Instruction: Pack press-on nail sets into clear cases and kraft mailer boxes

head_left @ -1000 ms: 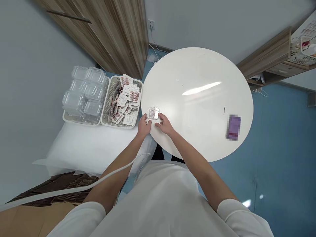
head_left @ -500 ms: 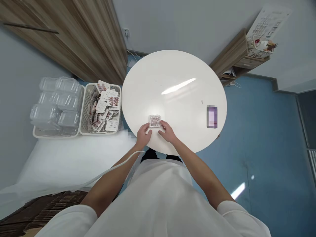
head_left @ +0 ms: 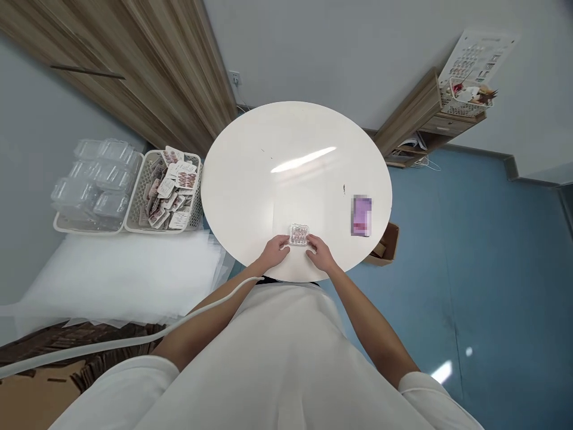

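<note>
A small clear plastic box (head_left: 298, 235) is at the near side of the white round table (head_left: 250, 173). Rows of small pinkish pieces, which look like press-on nails, show through it. My left hand (head_left: 274, 251) grips its left edge with the fingertips, the thumb lower down and apart from the fingers. On the opposite edge, the fingers of my right hand (head_left: 320, 253) hold the box in the same way. Whether the box rests on the tabletop or is slightly raised, I cannot tell.
Left of the table stands a white basket (head_left: 128, 222) of nail cards (head_left: 166, 188), beside another with stacked clear containers (head_left: 111, 176). White sheets (head_left: 120, 275) lie below them. A blurred purple rectangle (head_left: 362, 215) is on the table's right. A white cable (head_left: 197, 310) crosses my left arm.
Both hands and the plastic box have shifted right across the table together. The view has turned, so the table and baskets appear farther left, and a cardboard box shows beside the table.
</note>
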Tool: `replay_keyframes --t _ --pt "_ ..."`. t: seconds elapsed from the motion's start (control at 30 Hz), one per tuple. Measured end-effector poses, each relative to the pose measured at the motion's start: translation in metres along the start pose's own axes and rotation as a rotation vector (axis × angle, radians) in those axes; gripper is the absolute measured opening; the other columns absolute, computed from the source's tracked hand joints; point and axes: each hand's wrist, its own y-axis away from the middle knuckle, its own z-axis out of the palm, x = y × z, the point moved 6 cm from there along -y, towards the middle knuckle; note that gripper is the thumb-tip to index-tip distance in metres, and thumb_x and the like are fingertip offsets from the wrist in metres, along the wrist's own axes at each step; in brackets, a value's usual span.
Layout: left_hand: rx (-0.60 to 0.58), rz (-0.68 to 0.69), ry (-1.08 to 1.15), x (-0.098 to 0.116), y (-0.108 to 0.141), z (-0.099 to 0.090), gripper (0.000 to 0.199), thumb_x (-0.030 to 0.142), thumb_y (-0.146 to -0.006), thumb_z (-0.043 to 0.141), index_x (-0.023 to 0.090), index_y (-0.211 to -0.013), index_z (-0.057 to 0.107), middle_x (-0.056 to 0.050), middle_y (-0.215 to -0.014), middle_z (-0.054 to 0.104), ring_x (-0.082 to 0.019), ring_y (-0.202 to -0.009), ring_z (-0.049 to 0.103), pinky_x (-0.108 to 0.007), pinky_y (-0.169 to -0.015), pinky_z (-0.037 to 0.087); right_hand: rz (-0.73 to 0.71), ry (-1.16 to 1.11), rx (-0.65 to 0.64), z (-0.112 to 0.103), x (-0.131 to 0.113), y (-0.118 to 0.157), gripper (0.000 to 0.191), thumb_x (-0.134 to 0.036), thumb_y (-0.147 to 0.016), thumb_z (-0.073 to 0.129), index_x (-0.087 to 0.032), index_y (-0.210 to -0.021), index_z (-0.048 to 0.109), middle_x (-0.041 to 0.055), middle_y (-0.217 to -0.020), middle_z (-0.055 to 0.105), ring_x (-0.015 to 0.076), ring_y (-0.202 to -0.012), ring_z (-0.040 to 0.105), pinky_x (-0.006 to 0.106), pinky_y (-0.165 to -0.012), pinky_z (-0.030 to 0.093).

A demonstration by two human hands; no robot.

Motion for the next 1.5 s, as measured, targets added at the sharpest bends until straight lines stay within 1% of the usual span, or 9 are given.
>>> replay_keyframes --t 0.3,0.43,0.67,0.83,0.93,1.07,1.2,1.37,1.5 --pt "0.097 -0.049 -0.122 0.008 0.000 0.009 0.043 0.019 -0.072 0.043 0.018 -0.114 0.052 -0.006 -0.114 0.055 -0.018 -0.098 0.055 -0.031 -0.086 0.045 -0.073 0.043 -0.084 0.004 0.015 -0.009 0.057 -0.016 -0.072 0.045 -0.020 -0.128 0.036 0.0090 -0.134 0.034 0.0197 -0.121 0.037 0.039 -0.099 0.035" --pt "0.108 0.006 -0.263 0.015 0.012 0.005 0.050 0.026 -0.073 0.047 0.016 -0.122 0.043 -0.009 -0.119 0.051 -0.021 -0.105 0.051 -0.035 -0.089 0.043 -0.146 0.152 -0.032 0.000 0.008 0.002 0.061 -0.020 -0.074 0.046 -0.022 -0.132 0.026 0.0101 -0.136 0.029 0.0220 -0.124 0.031 0.043 -0.097 0.035" --pt "-0.082 0.204 -0.606 0.008 0.051 -0.014 0.045 0.033 -0.067 0.059 0.021 -0.110 0.054 -0.010 -0.118 0.049 -0.027 -0.111 0.042 -0.041 -0.092 0.036 -0.325 0.493 -0.144 0.013 0.011 0.040 0.042 -0.031 -0.070 0.060 -0.023 -0.111 0.051 0.0108 -0.125 0.044 0.0288 -0.115 0.039 0.047 -0.092 0.033" --pt "-0.124 0.269 -0.678 0.004 0.053 -0.017 0.043 0.037 -0.066 0.060 0.022 -0.105 0.055 -0.011 -0.118 0.049 -0.028 -0.112 0.041 -0.042 -0.093 0.031 -0.294 0.581 -0.070 0.017 0.011 0.039 0.015 -0.023 -0.080 0.047 -0.022 -0.089 0.059 0.0074 -0.118 0.051 0.0250 -0.110 0.042 0.041 -0.088 0.035" --pt "-0.100 0.329 -0.710 0.008 0.049 -0.015 0.042 0.039 -0.065 0.061 0.020 -0.102 0.056 -0.011 -0.115 0.050 -0.028 -0.109 0.042 -0.043 -0.092 0.029 -0.207 0.562 -0.008 0.012 0.006 0.033 0.016 -0.022 -0.083 0.042 -0.022 -0.084 0.058 0.0070 -0.107 0.056 0.0227 -0.101 0.047 0.038 -0.082 0.038" --pt "-0.089 0.396 -0.732 0.009 0.045 -0.014 0.021 0.024 -0.075 0.048 0.021 -0.093 0.057 -0.008 -0.105 0.056 -0.023 -0.102 0.047 -0.041 -0.090 0.030 -0.149 0.465 -0.030 0.006 -0.002 0.035 0.017 -0.024 -0.085 0.038 -0.020 -0.085 0.054 0.0049 -0.092 0.059 0.0180 -0.086 0.051 0.032 -0.075 0.041" --pt "-0.078 0.427 -0.700 0.002 0.049 -0.018 0.023 0.016 -0.080 0.037 0.021 -0.088 0.057 -0.007 -0.096 0.059 -0.020 -0.095 0.051 -0.037 -0.087 0.032 -0.178 0.454 -0.007 0.008 -0.004 0.054 0.019 -0.030 -0.084 0.040 -0.019 -0.091 0.054 0.0068 -0.101 0.056 0.0191 -0.093 0.051 0.033 -0.080 0.040" --pt "-0.135 0.415 -0.659 -0.009 0.063 -0.026 0.022 0.017 -0.080 0.037 0.020 -0.087 0.057 -0.006 -0.089 0.061 -0.019 -0.088 0.053 -0.036 -0.083 0.035 -0.229 0.466 0.046 0.022 0.006 0.082 0.061 -0.045 -0.066 0.062 -0.020 -0.118 0.042 0.0119 -0.130 0.039 0.0275 -0.117 0.036 0.042 -0.092 0.034" --pt "-0.140 0.376 -0.570 -0.014 0.065 -0.033 0.023 0.021 -0.082 0.035 0.020 -0.087 0.057 -0.005 -0.087 0.062 -0.019 -0.084 0.055 -0.034 -0.079 0.038 -0.184 0.376 0.126 0.018 0.017 0.081 0.028 -0.032 -0.080 0.045 -0.021 -0.104 0.053 0.0092 -0.120 0.050 0.0232 -0.111 0.044 0.040 -0.090 0.037"
